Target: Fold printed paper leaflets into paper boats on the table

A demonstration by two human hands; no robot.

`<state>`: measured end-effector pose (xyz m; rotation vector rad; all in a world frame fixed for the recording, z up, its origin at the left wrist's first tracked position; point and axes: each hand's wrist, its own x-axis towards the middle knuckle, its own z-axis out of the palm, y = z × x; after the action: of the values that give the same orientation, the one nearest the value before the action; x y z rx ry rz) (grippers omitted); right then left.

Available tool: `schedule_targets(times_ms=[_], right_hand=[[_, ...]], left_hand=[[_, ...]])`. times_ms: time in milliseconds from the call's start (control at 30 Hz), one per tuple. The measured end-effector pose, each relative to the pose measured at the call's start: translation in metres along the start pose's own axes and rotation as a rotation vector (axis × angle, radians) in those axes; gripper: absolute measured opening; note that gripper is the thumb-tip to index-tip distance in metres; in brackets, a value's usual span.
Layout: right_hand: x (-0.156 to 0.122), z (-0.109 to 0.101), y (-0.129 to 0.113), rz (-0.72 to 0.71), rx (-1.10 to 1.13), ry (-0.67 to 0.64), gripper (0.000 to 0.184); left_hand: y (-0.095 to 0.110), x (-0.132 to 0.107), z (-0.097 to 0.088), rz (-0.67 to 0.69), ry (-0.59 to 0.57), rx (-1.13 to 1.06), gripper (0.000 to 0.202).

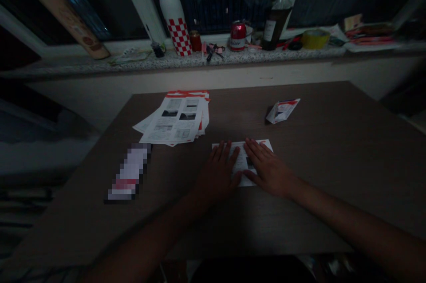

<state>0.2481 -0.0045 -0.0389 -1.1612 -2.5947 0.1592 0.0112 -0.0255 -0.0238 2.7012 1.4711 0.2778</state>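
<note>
A printed sheet of paper (242, 180) lies flat on the table in front of me, seemingly folded to a small rectangle. My left hand (218, 172) rests on its left part, fingers spread and pointing away from me. On the right part lies my right hand (268, 167), palm down with fingers stretched out. Both thumbs come near each other at the sheet's lower middle. Much of the print is hidden under the hands. Farther off to the right stands a small folded paper piece (283, 111), tent-like in shape.
A stack of printed sheets (173, 119) lies fanned at the back left of the table (319, 141). Nearer on the left is a phone (129, 172), its screen blurred out. The windowsill (133, 66) behind holds a checkered bottle (175, 17), a red can (238, 34) and yellow tape (315, 39).
</note>
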Motion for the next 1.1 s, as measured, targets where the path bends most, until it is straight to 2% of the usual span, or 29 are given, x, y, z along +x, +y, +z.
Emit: schedule_targets(times_ms=[100,333,633,767,900,1100], right_hand=[[-0.002,-0.002,0.003,0.004,0.009,0.014,0.085],[-0.016,-0.006,0.016,0.117,-0.055,0.045,0.088],[-0.012,-0.01,0.024,0.091,-0.058,0.025,0.088],[-0.001,-0.026,0.028,0.068,-0.088,0.054,0.077],[0.002,-0.037,0.023,0.058,-0.037,0.095,0.059],[-0.005,-0.03,0.02,-0.005,0.04,0.064,0.047]], left_hand=[[0.0,0.0,0.0,-0.005,0.007,-0.006,0.071],[0.0,0.002,0.0,-0.011,-0.015,-0.008,0.073],[0.0,0.002,-0.003,-0.022,0.011,0.023,0.072],[0.0,0.002,-0.011,-0.083,0.02,0.048,0.073],[0.001,0.001,-0.022,-0.153,0.062,0.089,0.071],[-0.002,0.001,-0.028,-0.193,0.111,0.089,0.063]])
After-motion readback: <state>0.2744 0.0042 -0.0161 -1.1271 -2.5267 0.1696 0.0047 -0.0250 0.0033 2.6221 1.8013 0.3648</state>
